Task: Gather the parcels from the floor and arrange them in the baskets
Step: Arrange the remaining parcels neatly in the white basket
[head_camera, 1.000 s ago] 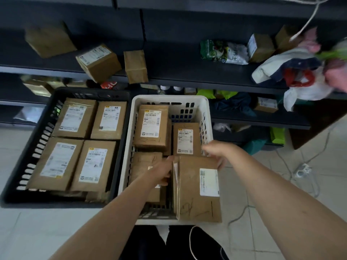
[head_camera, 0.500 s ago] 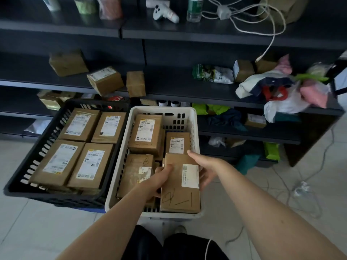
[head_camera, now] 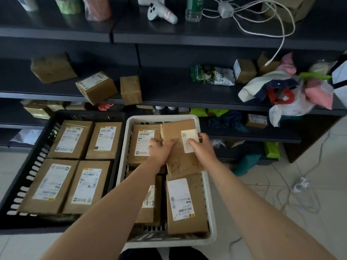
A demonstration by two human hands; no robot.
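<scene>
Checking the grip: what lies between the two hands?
One brown parcel, held by the left hand and right hand over the white basket, in the head view.

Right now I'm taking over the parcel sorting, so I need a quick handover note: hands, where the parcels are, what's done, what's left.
Hands: left hand and right hand both hold one brown parcel at the far right of the white basket.
Parcels: the black basket shows four labelled parcels on top; the white basket shows three other parcels.
Done: both baskets are nearly covered on top.
Left: probably settle the held parcel flat. Whether any remain on the floor I cannot tell.
</scene>
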